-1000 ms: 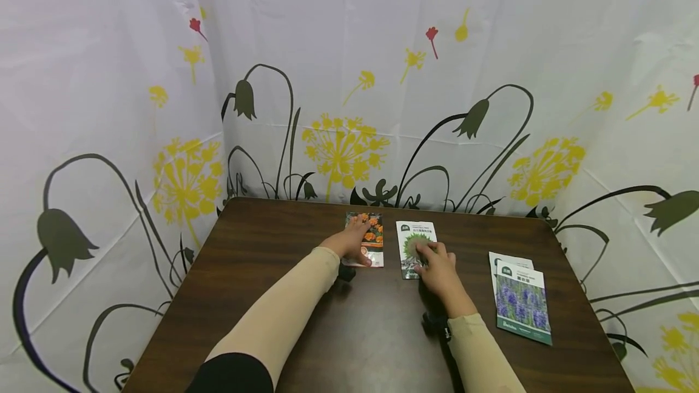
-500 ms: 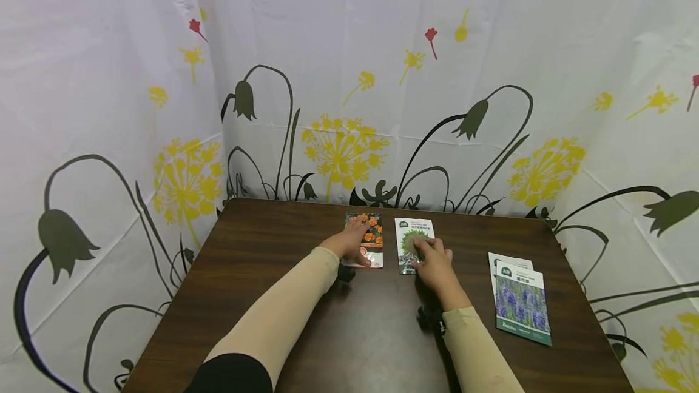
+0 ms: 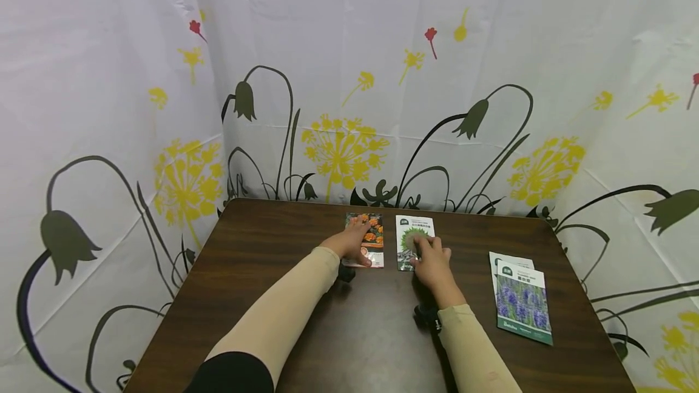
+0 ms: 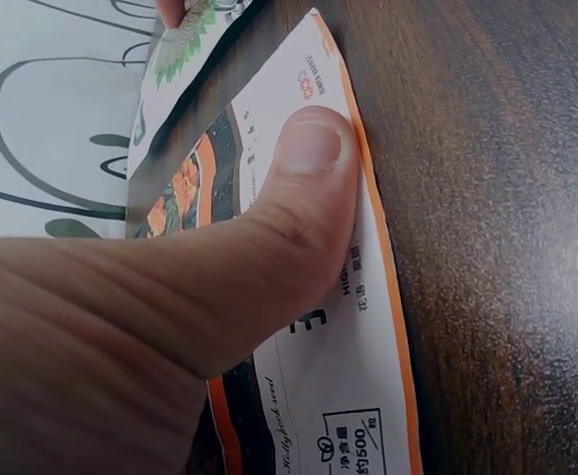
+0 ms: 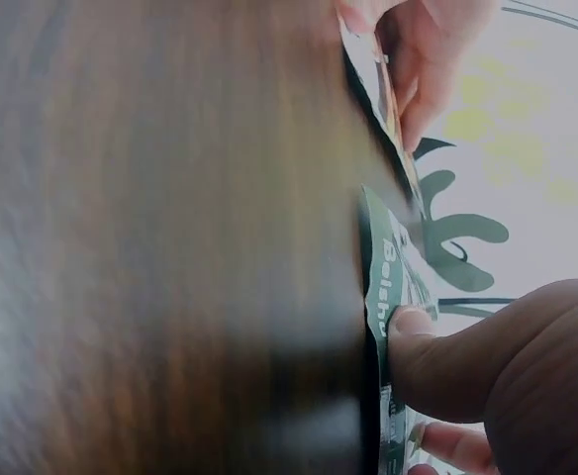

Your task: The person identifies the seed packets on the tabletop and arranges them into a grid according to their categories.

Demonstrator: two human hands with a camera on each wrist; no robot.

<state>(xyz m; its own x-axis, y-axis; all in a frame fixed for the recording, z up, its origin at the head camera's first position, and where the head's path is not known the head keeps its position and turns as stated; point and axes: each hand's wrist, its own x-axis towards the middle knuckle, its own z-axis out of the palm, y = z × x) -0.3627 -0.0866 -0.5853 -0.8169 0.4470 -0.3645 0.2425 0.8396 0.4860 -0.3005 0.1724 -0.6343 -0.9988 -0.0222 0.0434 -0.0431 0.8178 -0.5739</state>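
Two seed packets lie side by side at the far middle of the brown table (image 3: 262, 296). My left hand (image 3: 351, 244) rests flat on the orange-flower packet (image 3: 373, 230); in the left wrist view its thumb (image 4: 304, 188) presses on that packet (image 4: 338, 396). My right hand (image 3: 431, 259) lies on the white packet with a green plant (image 3: 412, 229), fingers pressing down on it. In the right wrist view the thumb (image 5: 437, 346) pushes on the packet's green lower edge (image 5: 380, 287).
Two more packets with purple flowers (image 3: 522, 302) lie overlapped near the table's right edge. A white curtain with yellow and dark flower prints (image 3: 349, 90) closes in the table at the back and both sides.
My right hand has slid the green-plant packet away from me and slightly left, closer beside the orange packet. The left hand has stayed put.
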